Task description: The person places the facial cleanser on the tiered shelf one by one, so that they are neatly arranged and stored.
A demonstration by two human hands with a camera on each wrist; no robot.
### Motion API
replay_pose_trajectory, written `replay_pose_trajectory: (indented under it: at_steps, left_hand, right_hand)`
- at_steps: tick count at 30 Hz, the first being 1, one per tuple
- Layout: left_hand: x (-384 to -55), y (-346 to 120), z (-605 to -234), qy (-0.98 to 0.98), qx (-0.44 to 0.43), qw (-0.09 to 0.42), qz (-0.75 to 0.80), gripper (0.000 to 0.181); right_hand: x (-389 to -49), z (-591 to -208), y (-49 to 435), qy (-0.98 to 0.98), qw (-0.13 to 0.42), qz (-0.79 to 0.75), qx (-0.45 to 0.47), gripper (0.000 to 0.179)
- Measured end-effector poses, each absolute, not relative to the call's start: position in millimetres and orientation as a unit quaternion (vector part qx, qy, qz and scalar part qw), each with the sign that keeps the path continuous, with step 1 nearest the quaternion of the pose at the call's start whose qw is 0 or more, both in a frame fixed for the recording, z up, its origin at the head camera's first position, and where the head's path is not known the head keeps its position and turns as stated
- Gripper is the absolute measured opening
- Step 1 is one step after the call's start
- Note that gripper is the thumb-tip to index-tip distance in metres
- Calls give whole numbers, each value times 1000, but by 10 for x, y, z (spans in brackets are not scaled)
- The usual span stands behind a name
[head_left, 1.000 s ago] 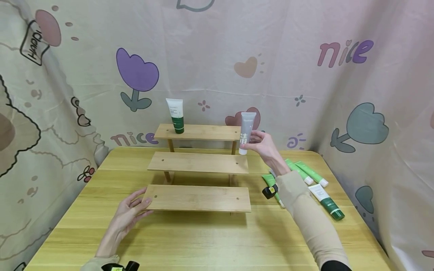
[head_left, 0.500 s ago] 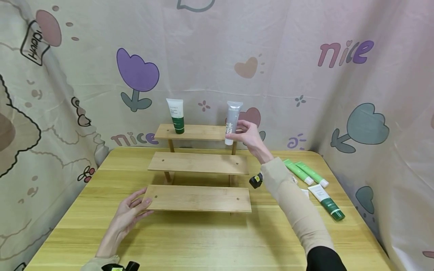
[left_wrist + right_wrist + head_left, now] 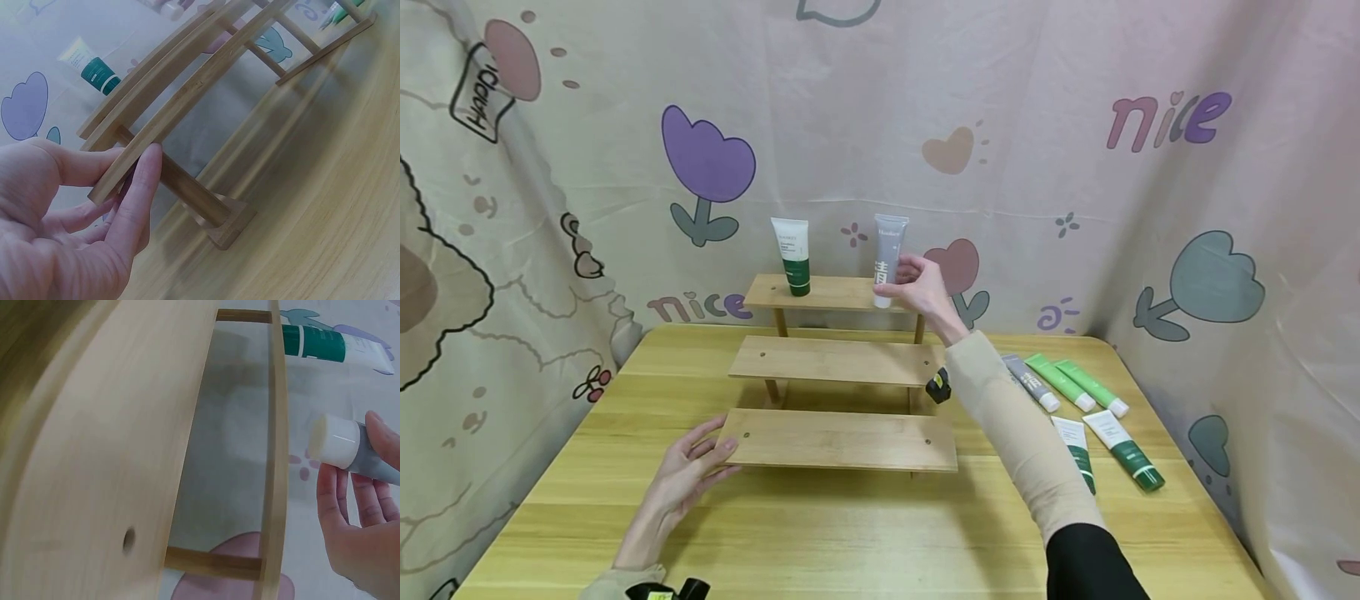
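A three-tier wooden display stand (image 3: pixel 842 440) stands on the table. My left hand (image 3: pixel 691 467) grips the left end of its lowest shelf, thumb on top and fingers beneath, as the left wrist view also shows. In my right hand (image 3: pixel 921 292) a grey squeeze tube (image 3: pixel 889 250) is pinched upright with its white cap down. The right wrist view shows that cap (image 3: pixel 334 440) apart from the top shelf's edge (image 3: pixel 275 456). A white and green tube (image 3: pixel 794 258) stands on the left part of the top shelf.
Several tubes lie on the table at right: a grey one (image 3: pixel 1032 383), light green ones (image 3: pixel 1060 382) and white and green ones (image 3: pixel 1126 452), one partly behind my right sleeve (image 3: pixel 1022 433). A patterned curtain (image 3: pixel 850 125) hangs behind the table.
My right hand has carried the grey tube left and upward, from beside the stand's right end to the top shelf. The left hand keeps its hold on the lowest shelf.
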State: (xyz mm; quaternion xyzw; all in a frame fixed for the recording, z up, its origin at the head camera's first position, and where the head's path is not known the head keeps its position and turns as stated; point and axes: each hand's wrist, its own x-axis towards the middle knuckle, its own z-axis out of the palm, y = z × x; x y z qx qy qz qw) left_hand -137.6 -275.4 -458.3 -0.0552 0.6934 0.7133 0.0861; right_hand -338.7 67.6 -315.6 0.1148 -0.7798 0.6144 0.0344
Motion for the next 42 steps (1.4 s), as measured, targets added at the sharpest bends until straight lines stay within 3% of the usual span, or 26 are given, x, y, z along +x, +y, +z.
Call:
replay_pose_trajectory:
  at_steps: [42]
  left_hand:
    - [-1350, -2753, -4563, 682, -51, 99, 723, 75]
  right_hand:
    - [-3678, -3320, 138, -780, 90, 608, 114, 44]
